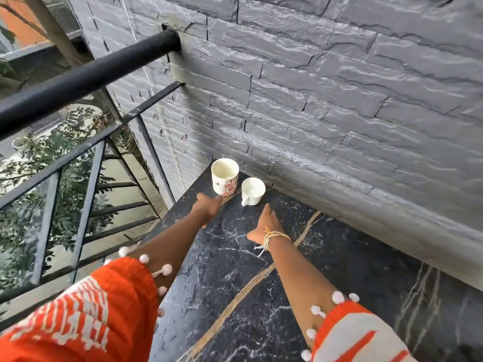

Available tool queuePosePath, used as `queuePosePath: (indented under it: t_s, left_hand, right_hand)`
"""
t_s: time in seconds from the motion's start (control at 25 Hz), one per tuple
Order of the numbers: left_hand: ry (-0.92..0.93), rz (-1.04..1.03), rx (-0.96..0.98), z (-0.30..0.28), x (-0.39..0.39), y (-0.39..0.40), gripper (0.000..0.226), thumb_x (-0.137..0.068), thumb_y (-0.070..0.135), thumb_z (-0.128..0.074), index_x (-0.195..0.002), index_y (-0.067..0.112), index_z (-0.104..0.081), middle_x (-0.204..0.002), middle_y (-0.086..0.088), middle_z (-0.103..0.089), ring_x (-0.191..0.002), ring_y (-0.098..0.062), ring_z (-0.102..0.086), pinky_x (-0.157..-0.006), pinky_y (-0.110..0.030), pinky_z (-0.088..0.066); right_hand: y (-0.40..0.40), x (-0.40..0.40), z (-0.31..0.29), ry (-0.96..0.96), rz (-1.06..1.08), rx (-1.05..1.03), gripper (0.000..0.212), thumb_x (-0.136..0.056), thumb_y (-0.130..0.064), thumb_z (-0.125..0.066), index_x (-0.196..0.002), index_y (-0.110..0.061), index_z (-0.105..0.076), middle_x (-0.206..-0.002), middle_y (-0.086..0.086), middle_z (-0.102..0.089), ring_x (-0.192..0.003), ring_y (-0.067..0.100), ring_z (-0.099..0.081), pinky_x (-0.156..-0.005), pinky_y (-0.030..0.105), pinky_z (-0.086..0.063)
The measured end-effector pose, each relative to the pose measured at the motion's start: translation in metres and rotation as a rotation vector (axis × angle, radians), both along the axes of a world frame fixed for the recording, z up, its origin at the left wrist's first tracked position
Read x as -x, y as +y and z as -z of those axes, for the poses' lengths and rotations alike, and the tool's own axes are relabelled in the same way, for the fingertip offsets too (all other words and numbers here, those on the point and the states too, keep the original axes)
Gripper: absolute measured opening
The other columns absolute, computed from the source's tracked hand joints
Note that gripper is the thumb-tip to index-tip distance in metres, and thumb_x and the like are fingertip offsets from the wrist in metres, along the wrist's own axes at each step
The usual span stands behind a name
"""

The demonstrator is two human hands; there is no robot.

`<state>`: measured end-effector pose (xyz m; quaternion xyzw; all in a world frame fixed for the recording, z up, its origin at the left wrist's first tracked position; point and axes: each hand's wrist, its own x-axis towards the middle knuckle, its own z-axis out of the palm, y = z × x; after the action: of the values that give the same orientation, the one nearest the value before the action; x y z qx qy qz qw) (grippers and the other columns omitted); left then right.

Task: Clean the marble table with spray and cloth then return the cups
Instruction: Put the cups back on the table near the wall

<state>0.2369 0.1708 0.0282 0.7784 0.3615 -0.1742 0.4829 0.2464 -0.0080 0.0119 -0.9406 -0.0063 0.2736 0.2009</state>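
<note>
Two cups stand at the far corner of the black marble table [235, 278], close to the grey wall. The left cup [225, 176] is white with red flower prints and looks empty. The right cup [252, 191] is plain white and smaller, its handle turned toward me. My left hand [207, 208] stretches toward the patterned cup, fingertips at its base, holding nothing. My right hand [266, 226] reaches over the marble just short of the plain cup, fingers extended and empty. No spray bottle or cloth is in view.
A grey stone-textured wall [339, 113] runs along the table's far and right side. A black metal railing [86, 77] with bars borders the left, with a drop to greenery beyond. The table's left edge lies next to the railing.
</note>
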Motion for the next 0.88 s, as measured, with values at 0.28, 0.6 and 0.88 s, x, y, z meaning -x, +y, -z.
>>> queuePosePath:
  t_s: [0.28, 0.6, 0.88]
  left_hand:
    - [-0.029, 0.096, -0.105, -0.02, 0.129, -0.05, 0.072, -0.096, 0.044, -0.047, -0.146, 0.0, -0.021, -0.142, -0.025, -0.043, -0.125, -0.04, -0.048, -0.097, -0.04, -0.044]
    - [-0.07, 0.035, -0.185, -0.021, 0.335, -0.084, 0.053, -0.098, 0.035, -0.047, -0.139, 0.002, -0.038, -0.137, -0.024, -0.051, -0.127, -0.037, -0.047, -0.097, -0.034, -0.039]
    - [-0.145, -0.162, -0.248, -0.01, 0.506, -0.07, 0.028, -0.092, 0.02, -0.051, -0.116, 0.01, -0.062, -0.109, -0.014, -0.068, -0.082, -0.021, -0.061, -0.068, -0.025, -0.036]
  right_hand:
    - [-0.024, 0.126, -0.016, 0.016, -0.307, 0.076, 0.101, -0.077, -0.025, -0.073, -0.153, -0.018, -0.007, -0.155, 0.011, -0.024, -0.137, 0.034, -0.038, -0.107, 0.046, -0.04]
    - [-0.063, 0.302, -0.023, 0.025, -0.434, 0.109, 0.091, -0.083, -0.023, -0.067, -0.153, -0.019, -0.009, -0.158, 0.016, -0.015, -0.138, 0.038, -0.035, -0.104, 0.045, -0.04]
    - [-0.05, 0.432, -0.025, -0.06, -0.511, 0.034, 0.067, -0.086, -0.022, -0.063, -0.143, -0.012, -0.031, -0.145, 0.016, -0.034, -0.128, 0.037, -0.045, -0.1, 0.043, -0.042]
